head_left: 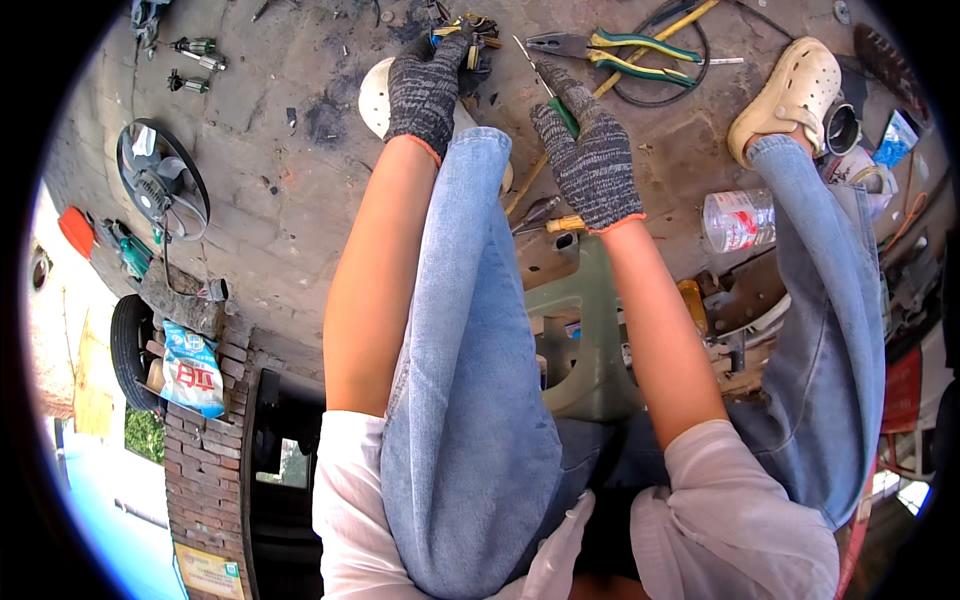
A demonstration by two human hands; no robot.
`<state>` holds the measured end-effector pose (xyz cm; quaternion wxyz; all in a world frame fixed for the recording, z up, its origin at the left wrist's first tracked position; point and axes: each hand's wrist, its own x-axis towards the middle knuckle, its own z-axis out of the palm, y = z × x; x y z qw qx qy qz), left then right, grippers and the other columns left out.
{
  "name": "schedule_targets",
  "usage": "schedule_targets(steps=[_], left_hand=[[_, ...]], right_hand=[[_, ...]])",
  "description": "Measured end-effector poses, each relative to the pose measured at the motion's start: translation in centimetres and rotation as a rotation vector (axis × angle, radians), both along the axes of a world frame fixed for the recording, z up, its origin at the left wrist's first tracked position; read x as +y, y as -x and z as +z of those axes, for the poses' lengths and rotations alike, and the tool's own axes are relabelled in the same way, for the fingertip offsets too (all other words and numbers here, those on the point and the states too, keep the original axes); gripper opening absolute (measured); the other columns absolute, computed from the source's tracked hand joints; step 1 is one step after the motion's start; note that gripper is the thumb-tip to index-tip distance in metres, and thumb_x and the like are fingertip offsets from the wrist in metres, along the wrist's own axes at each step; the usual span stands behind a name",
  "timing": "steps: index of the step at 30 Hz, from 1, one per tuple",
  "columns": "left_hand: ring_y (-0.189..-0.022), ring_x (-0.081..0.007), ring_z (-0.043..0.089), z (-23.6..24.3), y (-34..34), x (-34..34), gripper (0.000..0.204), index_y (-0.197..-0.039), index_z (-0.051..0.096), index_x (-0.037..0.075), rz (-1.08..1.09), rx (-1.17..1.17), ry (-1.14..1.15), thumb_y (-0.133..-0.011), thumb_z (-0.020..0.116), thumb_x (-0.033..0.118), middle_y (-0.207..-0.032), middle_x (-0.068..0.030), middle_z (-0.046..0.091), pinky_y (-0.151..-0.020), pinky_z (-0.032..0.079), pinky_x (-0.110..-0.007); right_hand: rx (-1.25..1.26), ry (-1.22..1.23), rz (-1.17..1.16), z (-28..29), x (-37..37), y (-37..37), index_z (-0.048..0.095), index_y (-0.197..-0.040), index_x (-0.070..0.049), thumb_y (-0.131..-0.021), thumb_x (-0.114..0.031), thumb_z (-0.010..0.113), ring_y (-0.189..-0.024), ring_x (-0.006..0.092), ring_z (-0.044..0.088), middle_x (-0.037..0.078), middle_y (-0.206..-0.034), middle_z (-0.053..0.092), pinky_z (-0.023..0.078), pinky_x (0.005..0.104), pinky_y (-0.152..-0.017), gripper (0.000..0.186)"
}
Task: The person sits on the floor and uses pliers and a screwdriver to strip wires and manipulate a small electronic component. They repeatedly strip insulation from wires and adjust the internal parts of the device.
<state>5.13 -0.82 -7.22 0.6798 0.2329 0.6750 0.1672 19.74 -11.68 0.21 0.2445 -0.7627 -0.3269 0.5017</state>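
Observation:
My left hand [425,95], in a dark grey knit glove, reaches to the top of the view. Its fingers are closed at a small part [480,38] with yellow, black and blue pieces, whose far side is partly hidden. In my right hand [595,165], gloved the same way, is a screwdriver [565,115] with a green handle. The shaft points up and left, its tip apart from the small part. Just right of the screwdriver lie combination pliers [615,50] with green and yellow grips. A yellow stick [665,40] passes beneath them.
A looped black cable [705,75] lies by the pliers. Motor armatures [188,82] and a round fan-like part [155,185] rest on the ground at left. Near my right forearm are a yellow-handled tool [565,223], a green stool [585,380] and a clear plastic bottle [740,220].

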Motion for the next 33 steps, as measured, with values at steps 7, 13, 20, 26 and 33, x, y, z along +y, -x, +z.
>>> schedule_targets(steps=[7,13,20,26,33], left_hand=[[-0.076,-0.0163,0.065,-1.6,2.0,0.7,0.039,-0.104,0.065,-0.004,-0.097,0.197,-0.041,-0.081,0.072,0.026,-0.088,-0.0126,0.069,-0.068,0.052,-0.029],[-0.07,-0.0164,0.066,0.4,0.8,1.2,0.035,-0.106,0.066,-0.001,-0.19,0.209,-0.053,-0.081,0.071,0.024,-0.088,-0.012,0.069,-0.063,0.052,-0.029],[-0.073,-0.0291,0.067,-0.9,2.2,1.1,0.049,-0.091,0.069,-0.001,-0.606,0.53,-0.403,-0.075,0.068,0.046,-0.077,-0.0197,0.067,-0.068,0.051,-0.039],[-0.072,-0.0314,0.066,-1.4,1.8,1.3,0.057,-0.082,0.069,-0.004,-0.661,0.624,-0.228,-0.072,0.068,0.052,-0.073,-0.0219,0.066,-0.069,0.051,-0.041],[-0.073,-0.0339,0.065,0.3,1.5,1.7,0.054,-0.083,0.069,-0.003,-0.616,0.54,-0.268,-0.073,0.068,0.05,-0.074,-0.0223,0.066,-0.071,0.05,-0.042]], right_hand=[[-0.104,0.106,0.297,-0.3,4.0,1.0,0.053,-0.128,-0.019,-0.09,-0.032,0.052,-0.097,0.0359,0.061,0.019,-0.106,0.063,0.048,0.0441,-0.086,0.04],[-0.232,-0.082,0.301,-2.1,4.8,0.7,0.059,-0.12,-0.018,-0.089,-0.03,0.054,-0.094,0.0345,0.062,0.02,-0.102,0.064,0.05,0.044,-0.083,0.034],[-0.408,0.009,0.574,-0.5,7.3,0.3,0.067,-0.104,-0.008,-0.086,-0.031,0.059,-0.088,0.036,0.062,0.021,-0.095,0.065,0.049,0.0422,-0.079,0.03],[-0.443,-0.087,0.546,-1.7,7.1,1.1,0.068,-0.103,-0.009,-0.085,-0.033,0.058,-0.085,0.0379,0.062,0.021,-0.088,0.065,0.049,0.0443,-0.077,0.031],[-0.432,0.078,0.635,0.0,9.5,1.6,0.066,-0.107,-0.01,-0.083,-0.029,0.06,-0.091,0.0363,0.061,0.021,-0.096,0.064,0.049,0.0445,-0.082,0.032]])
